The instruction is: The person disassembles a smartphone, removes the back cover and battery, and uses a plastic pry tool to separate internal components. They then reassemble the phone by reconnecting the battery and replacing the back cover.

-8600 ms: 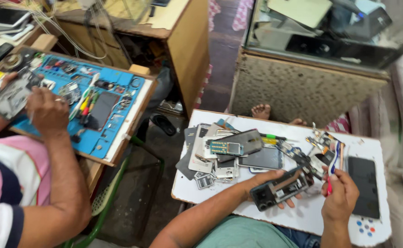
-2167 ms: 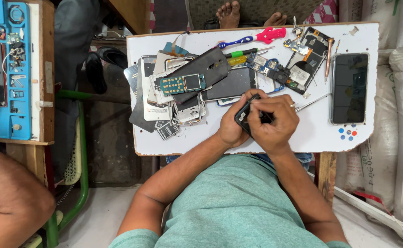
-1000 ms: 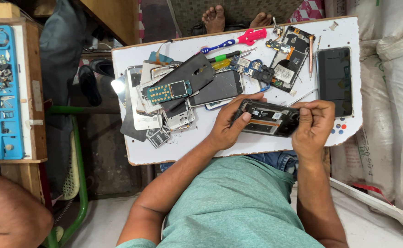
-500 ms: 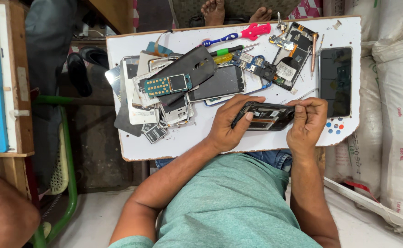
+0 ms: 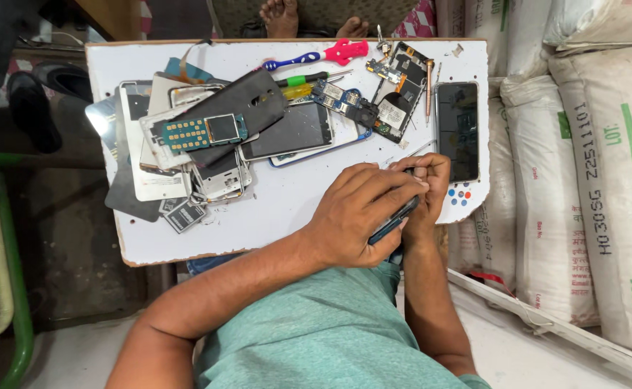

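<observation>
My left hand (image 5: 355, 216) wraps over a dark, opened phone (image 5: 395, 220) and holds it tilted on its edge above the near right part of the white work board (image 5: 272, 223). My right hand (image 5: 425, 189) grips the same phone from the right, its fingertips pinched at the phone's upper end. Most of the phone is hidden under my left hand. A black smartphone (image 5: 458, 130) lies flat on the board just beyond my right hand.
A heap of phone shells, screens and a keypad board (image 5: 204, 132) covers the board's left. Screwdrivers (image 5: 316, 56) and circuit boards (image 5: 395, 90) lie at the far edge. White sacks (image 5: 597, 180) stand right, another person's bare feet (image 5: 283, 14) beyond, a green chair frame (image 5: 10, 288) left.
The phone lay flat between my hands with its inside showing; now it is turned on edge and my left hand covers it. Both hands have drawn closer together.
</observation>
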